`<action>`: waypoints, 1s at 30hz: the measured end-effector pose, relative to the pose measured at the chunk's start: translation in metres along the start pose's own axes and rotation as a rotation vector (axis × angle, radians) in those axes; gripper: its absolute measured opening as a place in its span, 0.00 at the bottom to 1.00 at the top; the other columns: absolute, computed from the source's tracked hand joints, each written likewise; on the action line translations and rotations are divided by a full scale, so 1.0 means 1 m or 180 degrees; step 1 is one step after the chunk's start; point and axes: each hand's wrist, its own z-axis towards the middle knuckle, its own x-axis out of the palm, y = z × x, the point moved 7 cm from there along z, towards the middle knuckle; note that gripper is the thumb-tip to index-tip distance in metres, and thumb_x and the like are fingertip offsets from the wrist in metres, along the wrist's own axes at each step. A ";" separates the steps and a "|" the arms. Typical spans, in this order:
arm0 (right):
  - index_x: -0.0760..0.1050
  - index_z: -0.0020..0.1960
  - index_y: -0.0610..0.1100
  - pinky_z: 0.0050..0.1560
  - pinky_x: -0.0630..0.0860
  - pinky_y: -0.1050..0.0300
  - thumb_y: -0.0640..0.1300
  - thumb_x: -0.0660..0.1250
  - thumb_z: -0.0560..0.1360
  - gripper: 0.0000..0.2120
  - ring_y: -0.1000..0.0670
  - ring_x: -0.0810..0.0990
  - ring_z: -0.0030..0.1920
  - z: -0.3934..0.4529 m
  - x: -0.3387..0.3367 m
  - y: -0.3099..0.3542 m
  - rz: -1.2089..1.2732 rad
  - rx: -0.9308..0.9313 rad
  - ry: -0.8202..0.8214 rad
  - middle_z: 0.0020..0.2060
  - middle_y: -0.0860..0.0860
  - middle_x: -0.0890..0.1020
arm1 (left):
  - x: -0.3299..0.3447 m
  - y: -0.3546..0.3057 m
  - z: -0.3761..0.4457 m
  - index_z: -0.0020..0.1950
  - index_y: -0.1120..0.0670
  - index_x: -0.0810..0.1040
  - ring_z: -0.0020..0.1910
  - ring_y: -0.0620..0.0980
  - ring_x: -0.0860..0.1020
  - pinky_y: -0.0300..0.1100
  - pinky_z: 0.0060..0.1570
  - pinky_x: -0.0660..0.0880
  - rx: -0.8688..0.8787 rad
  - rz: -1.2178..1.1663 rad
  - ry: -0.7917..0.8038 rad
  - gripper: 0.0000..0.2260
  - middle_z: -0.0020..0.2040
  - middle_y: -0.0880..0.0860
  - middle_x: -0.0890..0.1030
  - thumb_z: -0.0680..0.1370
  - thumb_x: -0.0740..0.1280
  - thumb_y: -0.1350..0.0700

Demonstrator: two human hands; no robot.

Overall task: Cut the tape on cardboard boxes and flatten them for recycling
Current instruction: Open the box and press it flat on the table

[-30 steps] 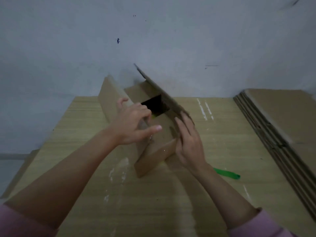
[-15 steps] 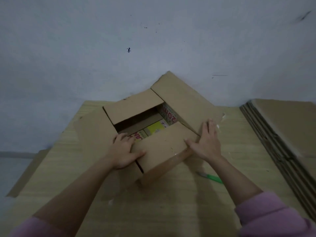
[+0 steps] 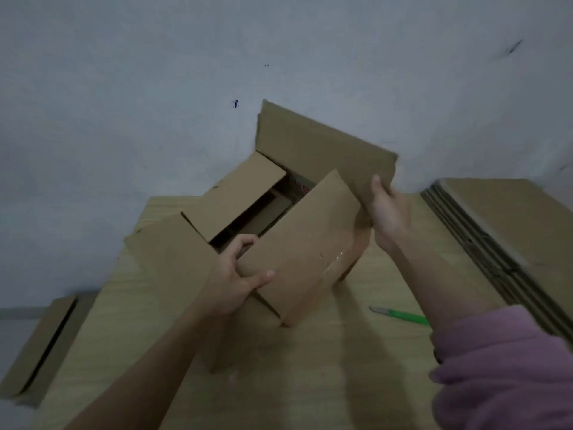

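Now I log the hands first. My left hand [image 3: 231, 282] grips the near flap [image 3: 297, 246] of the open cardboard box [image 3: 235, 198], thumb laid on the flap's outer face and fingers curled over its left edge into the opening. My right hand [image 3: 387, 209] pinches the lower right corner of the tall far flap [image 3: 322, 144], thumb on the face turned to me, fingers hidden behind the board. Both forearms reach forward; a pink sleeve [image 3: 508, 367] covers the right one near the elbow, the left is bare.

Box sits on a light wooden table [image 3: 356, 383], towards its far edge, all four top flaps open; something printed shows inside, too dim to read. A green box cutter [image 3: 400, 315] lies on the table just right of the box, partly hidden by my right forearm. A stack of flattened cardboard [image 3: 502, 231] lies along the table's right side. Another cardboard piece [image 3: 40, 346] lies low at left, beyond the table edge. Pale grey wall [image 3: 155, 88] behind, marked with small dark spots.
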 end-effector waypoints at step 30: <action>0.76 0.62 0.47 0.50 0.77 0.57 0.55 0.65 0.76 0.19 0.59 0.78 0.46 -0.136 0.070 0.084 -0.0695 -0.0609 0.0105 0.45 0.59 0.80 | -0.078 -0.025 0.053 0.76 0.49 0.57 0.63 0.48 0.68 0.40 0.53 0.71 -0.0667 0.0085 0.0567 0.30 0.70 0.52 0.67 0.78 0.64 0.64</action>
